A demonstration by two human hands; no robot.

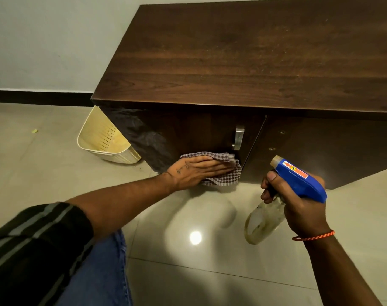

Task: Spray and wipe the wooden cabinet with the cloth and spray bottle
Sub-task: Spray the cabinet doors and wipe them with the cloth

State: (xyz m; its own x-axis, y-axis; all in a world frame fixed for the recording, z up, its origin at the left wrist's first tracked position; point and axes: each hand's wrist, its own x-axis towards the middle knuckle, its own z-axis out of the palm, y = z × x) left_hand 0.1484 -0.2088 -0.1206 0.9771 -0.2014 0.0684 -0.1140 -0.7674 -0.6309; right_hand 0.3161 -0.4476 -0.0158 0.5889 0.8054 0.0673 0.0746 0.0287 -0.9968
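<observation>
A dark wooden cabinet (243,58) fills the upper right, its left door bearing a metal handle (238,138). My left hand (194,171) lies flat on a brown-and-white checked cloth (223,175), pressing it against the bottom of that door just below the handle. My right hand (298,208) grips a spray bottle (298,180) with a blue trigger head and a clear, yellowish body, held in the air in front of the right door. Its nozzle points up and left toward the cabinet.
A cream perforated plastic bin (104,140) stands on the floor against the cabinet's left side. Glossy beige tiles (188,272) cover the floor, with a lamp's glare in them. My blue-jeaned knee (104,272) is at the lower left. A pale wall with a black skirting runs behind.
</observation>
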